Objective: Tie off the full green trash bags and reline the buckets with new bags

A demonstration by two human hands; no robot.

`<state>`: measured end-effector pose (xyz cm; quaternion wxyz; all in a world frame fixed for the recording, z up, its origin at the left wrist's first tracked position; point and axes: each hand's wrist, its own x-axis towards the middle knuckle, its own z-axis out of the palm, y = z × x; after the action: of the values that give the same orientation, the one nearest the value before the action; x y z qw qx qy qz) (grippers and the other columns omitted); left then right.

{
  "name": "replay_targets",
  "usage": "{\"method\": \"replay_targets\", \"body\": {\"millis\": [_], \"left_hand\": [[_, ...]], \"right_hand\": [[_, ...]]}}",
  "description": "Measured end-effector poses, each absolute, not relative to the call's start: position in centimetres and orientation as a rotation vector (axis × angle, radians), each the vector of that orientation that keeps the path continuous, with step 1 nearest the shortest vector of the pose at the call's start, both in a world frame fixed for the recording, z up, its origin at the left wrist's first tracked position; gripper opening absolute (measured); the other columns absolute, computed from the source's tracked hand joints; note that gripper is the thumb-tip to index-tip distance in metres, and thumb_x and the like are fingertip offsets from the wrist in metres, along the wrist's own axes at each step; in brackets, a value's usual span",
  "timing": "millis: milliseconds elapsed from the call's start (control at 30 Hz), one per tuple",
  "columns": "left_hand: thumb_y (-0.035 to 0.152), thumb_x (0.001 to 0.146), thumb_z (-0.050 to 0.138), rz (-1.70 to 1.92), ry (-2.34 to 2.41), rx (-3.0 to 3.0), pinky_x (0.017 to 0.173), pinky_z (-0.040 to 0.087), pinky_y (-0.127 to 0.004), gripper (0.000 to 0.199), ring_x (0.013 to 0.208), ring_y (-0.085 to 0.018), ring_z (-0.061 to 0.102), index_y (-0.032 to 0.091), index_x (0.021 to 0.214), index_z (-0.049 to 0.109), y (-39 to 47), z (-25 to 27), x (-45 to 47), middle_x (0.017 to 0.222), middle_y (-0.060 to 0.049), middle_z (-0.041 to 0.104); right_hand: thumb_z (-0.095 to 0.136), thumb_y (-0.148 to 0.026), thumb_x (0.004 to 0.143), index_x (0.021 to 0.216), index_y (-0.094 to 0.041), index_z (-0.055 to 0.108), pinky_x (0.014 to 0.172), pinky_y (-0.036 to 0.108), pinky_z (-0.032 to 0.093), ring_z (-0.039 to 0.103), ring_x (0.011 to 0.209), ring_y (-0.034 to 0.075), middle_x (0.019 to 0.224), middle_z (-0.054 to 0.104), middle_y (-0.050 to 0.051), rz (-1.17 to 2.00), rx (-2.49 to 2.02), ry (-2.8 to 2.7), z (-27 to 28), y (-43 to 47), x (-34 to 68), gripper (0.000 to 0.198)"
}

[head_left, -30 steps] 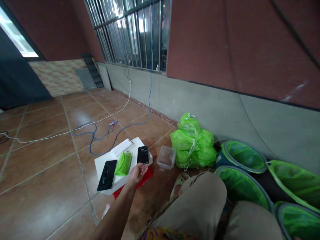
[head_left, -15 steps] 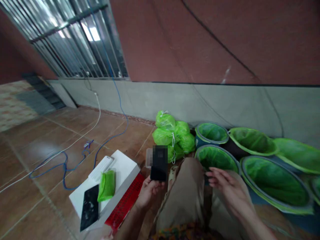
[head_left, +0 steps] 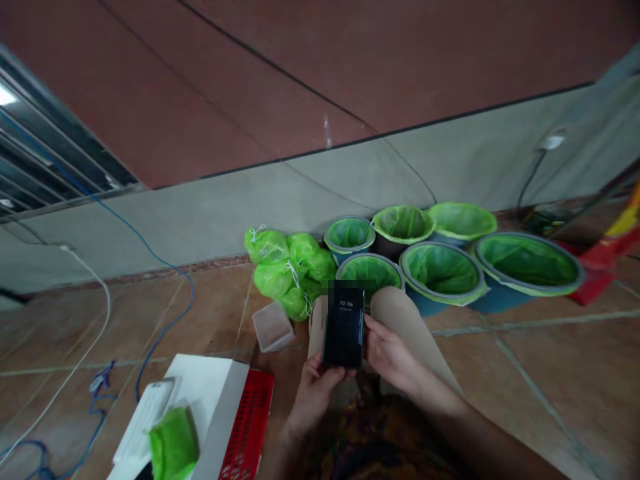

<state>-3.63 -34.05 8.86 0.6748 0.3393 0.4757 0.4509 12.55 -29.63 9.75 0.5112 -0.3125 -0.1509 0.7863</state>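
A black smartphone is upright over my lap, its lit screen showing the time and its top part blurred out by pixels. My left hand grips its lower left corner, thumb along the bottom edge. At the right edge, my right hand has its fingers closed against the phone's side; some fingertips are hidden behind it. Beyond the phone stand several bins lined with green bags. Left of them lies a heap of tied green bags with white drawstrings.
A clear plastic container sits on the tiled floor. To the left, a white box rests by a red basket, carrying a folded green bag and a white slab-like item. A blue cable crosses the floor.
My view has turned right. My right hand has come over from beside my right knee and taken hold of the phone's right edge. The screen, dark before, now shows the time.
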Motion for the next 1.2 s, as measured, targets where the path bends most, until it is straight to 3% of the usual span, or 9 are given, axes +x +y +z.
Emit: {"method": "replay_targets", "body": {"millis": [200,300,433,500,567,767,1200], "left_hand": [[0.017,0.059,0.078,0.884,0.981,0.708,0.065,0.047,-0.025,0.042,0.066,-0.015,0.060,0.015,0.100,0.070,-33.8,10.0,-3.1,0.081,-0.003,0.071],[0.016,0.055,0.079,0.873,0.905,0.678,0.076,0.050,-0.031,0.053,0.079,-0.021,0.064,0.014,0.107,0.069,-33.7,11.0,-2.9,0.091,-0.007,0.072],[0.043,0.067,0.078,0.886,0.762,0.455,0.091,0.050,-0.042,0.059,0.109,-0.031,0.061,0.014,0.116,0.065,-33.3,11.6,-2.7,0.117,-0.014,0.067],[0.059,0.075,0.068,0.853,0.727,0.338,0.090,0.051,-0.046,0.063,0.113,-0.034,0.060,0.014,0.120,0.063,-33.0,11.5,-2.7,0.121,-0.016,0.066],[0.063,0.081,0.059,0.827,0.721,0.269,0.089,0.052,-0.047,0.065,0.115,-0.036,0.059,0.013,0.122,0.062,-32.6,11.4,-2.5,0.121,-0.018,0.066],[0.055,0.091,0.049,0.787,0.705,0.192,0.091,0.052,-0.042,0.056,0.122,-0.032,0.056,0.015,0.130,0.058,-32.0,10.8,-1.4,0.132,-0.016,0.060],[0.050,0.095,0.044,0.798,0.611,0.207,0.090,0.054,-0.042,0.055,0.122,-0.031,0.056,0.015,0.136,0.054,-32.2,7.8,-1.5,0.140,-0.016,0.054]], "right_hand": [[0.072,-0.039,0.075,0.087,-0.024,0.068,0.073,0.026,0.046,0.061,0.077,0.016,0.085,0.070,-0.002,1.863,-0.757,-0.348,9.8,-30.3,13.8,0.020],[0.072,-0.039,0.076,0.089,-0.024,0.069,0.075,0.027,0.046,0.061,0.080,0.016,0.089,0.070,-0.002,1.852,-0.750,-0.393,10.0,-30.4,14.1,0.020],[0.072,-0.039,0.076,0.091,-0.024,0.070,0.081,0.029,0.046,0.063,0.084,0.017,0.089,0.072,-0.002,1.868,-0.733,-0.405,10.6,-30.4,14.2,0.021],[0.071,-0.038,0.076,0.093,-0.024,0.071,0.083,0.029,0.046,0.064,0.087,0.018,0.092,0.072,-0.001,1.885,-0.725,-0.390,10.8,-30.4,14.1,0.022],[0.070,-0.039,0.078,0.095,-0.023,0.070,0.085,0.029,0.047,0.064,0.090,0.017,0.097,0.072,-0.001,1.901,-0.704,-0.383,10.9,-30.4,14.0,0.024],[0.069,-0.040,0.077,0.097,-0.023,0.069,0.084,0.030,0.048,0.065,0.091,0.019,0.095,0.073,-0.001,1.931,-0.721,-0.336,10.1,-30.3,13.8,0.027],[0.065,-0.034,0.073,0.080,-0.019,0.067,0.079,0.030,0.049,0.067,0.080,0.019,0.078,0.073,0.000,1.978,-0.779,-0.171,8.6,-29.5,13.9,0.016]]}}
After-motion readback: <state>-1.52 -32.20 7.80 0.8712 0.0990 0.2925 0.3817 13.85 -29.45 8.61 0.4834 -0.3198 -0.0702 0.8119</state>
